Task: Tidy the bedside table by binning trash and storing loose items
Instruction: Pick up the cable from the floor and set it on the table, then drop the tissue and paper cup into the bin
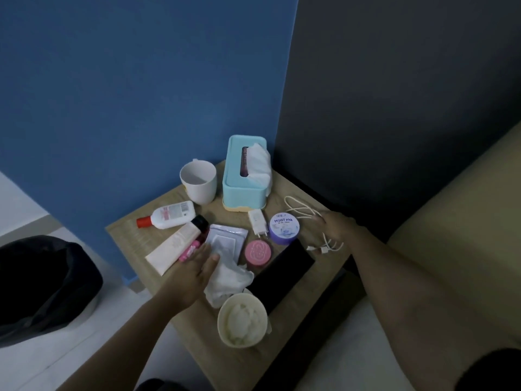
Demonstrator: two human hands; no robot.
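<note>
On the wooden bedside table [132, 235] my left hand [194, 273] lies open, fingers straight, over a pink tube [190, 251] and the edge of a clear packet [225, 241]. A crumpled white tissue [229, 279] lies just right of that hand. A paper cup [242, 320] stuffed with tissue stands at the front. My right hand [337, 227] is open at the table's right side, its fingers touching a white cable [303, 213] that trails under it. A white charger plug [258, 222], a purple jar [284, 225], a pink round tin [258, 252] and a black phone [282, 275] lie between the hands.
At the back stand a white mug [198, 182] and a teal tissue box [245, 176]. A white bottle with a red cap [169, 215] and a cream tube [176, 244] lie on the left. A black-lined bin [42, 286] stands on the floor, left. A bed [451, 221] borders the right.
</note>
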